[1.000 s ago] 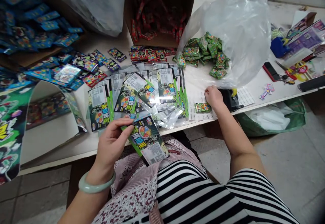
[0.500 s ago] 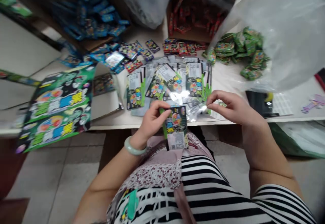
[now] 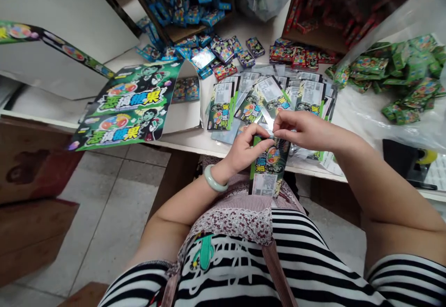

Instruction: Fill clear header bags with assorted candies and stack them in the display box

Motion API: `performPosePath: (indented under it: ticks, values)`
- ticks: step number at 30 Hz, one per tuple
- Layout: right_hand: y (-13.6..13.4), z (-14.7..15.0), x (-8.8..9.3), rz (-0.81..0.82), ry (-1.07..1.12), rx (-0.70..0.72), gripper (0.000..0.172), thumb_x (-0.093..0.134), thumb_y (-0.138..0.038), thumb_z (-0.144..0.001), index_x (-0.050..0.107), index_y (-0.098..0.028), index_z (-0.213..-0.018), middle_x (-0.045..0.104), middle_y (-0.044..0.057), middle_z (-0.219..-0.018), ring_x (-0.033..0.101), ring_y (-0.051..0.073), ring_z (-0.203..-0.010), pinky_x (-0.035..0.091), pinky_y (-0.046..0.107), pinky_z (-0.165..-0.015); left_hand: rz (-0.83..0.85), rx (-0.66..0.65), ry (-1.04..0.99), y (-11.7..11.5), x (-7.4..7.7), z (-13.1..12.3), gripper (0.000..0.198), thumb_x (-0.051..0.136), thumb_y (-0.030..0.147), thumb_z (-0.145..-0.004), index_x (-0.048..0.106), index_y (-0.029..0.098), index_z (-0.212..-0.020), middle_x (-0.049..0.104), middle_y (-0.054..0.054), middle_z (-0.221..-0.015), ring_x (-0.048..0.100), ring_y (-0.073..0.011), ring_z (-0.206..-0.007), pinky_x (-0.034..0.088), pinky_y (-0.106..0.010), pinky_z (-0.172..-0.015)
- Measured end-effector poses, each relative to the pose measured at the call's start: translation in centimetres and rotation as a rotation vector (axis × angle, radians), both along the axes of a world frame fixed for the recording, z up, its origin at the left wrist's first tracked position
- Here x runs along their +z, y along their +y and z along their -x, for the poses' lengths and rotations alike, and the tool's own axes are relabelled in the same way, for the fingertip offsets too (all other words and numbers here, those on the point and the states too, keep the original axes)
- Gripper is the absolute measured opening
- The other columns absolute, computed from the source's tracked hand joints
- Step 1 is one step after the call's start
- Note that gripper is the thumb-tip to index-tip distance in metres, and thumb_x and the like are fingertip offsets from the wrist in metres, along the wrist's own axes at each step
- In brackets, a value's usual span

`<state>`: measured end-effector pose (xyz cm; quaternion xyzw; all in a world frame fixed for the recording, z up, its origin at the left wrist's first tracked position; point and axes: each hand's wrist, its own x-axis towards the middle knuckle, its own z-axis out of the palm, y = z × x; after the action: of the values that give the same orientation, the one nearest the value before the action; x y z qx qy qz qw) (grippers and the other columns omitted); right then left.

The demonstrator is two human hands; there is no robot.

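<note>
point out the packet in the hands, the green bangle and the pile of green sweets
packet [image 3: 269,170], head view, middle of its printed front
green bangle [image 3: 213,179], head view, outer edge of the band
pile of green sweets [image 3: 400,68], head view, middle of the heap

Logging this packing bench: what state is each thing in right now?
Left hand, shut on the packet.
Right hand, pinching the packet's top edge.
Packet, upright over the lap.
Packet pile, fanned flat on the table.
Blue box, open, packs spilling out.
Red box, open, packs inside.
Clear bag, open over green packs.
Carton, unfolded flat.
</note>
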<state>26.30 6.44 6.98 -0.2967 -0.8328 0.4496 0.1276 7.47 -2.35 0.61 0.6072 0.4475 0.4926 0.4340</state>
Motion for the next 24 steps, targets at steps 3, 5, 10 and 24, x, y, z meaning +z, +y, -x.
performPosePath:
  ticks: [3, 5, 10, 24]
  values:
    - [-0.6, 0.2, -0.1, -0.034, -0.024, -0.047, 0.012, 0.063, -0.031, -0.085, 0.06, -0.023, -0.078, 0.062, -0.002, -0.067, 0.053, 0.013, -0.064, 0.037, 0.027, -0.06, -0.002, 0.068, 0.007, 0.1, -0.6, -0.7, 0.034, 0.077, 0.047, -0.081, 0.057, 0.02, -0.087, 0.063, -0.001, -0.085, 0.059, -0.016, -0.083, 0.046, -0.031, -0.081]
    - [-0.9, 0.3, -0.2, -0.047, -0.055, -0.079, 0.01, 0.063, -0.029, -0.084, 0.06, -0.022, -0.077, 0.063, -0.002, -0.068, 0.055, 0.014, -0.064, 0.037, 0.027, -0.06, -0.014, 0.098, 0.016, 0.1, -0.9, -1.0, 0.029, 0.076, 0.042, -0.083, 0.056, 0.02, -0.087, 0.062, -0.001, -0.085, 0.059, -0.0156, -0.083, 0.047, -0.031, -0.081]
    - [-0.3, 0.1, -1.4, 0.072, -0.035, -0.167, 0.016, 0.07, -0.035, -0.078, 0.062, -0.022, -0.082, 0.067, 0.0, -0.077, 0.059, 0.015, -0.069, 0.043, 0.028, -0.062, -0.073, 0.11, 0.004, 0.1, -0.8, -1.3, 0.021, 0.073, 0.03, -0.085, 0.054, 0.021, -0.09, 0.06, 0.0, -0.086, 0.058, -0.015, -0.083, 0.048, -0.03, -0.08]
    - [3.3, 6.9, -0.9, 0.081, 0.013, -0.037, 0.05, 0.069, -0.061, -0.08, 0.068, -0.027, -0.116, 0.073, 0.011, -0.116, 0.069, 0.031, -0.105, 0.055, 0.05, -0.093, -0.124, -0.087, 0.113, -7.9, 5.2, 11.2, 0.023, 0.065, 0.034, -0.092, 0.064, 0.021, -0.111, 0.074, -0.01, -0.098, 0.071, -0.0217, -0.087, 0.061, -0.036, -0.079]
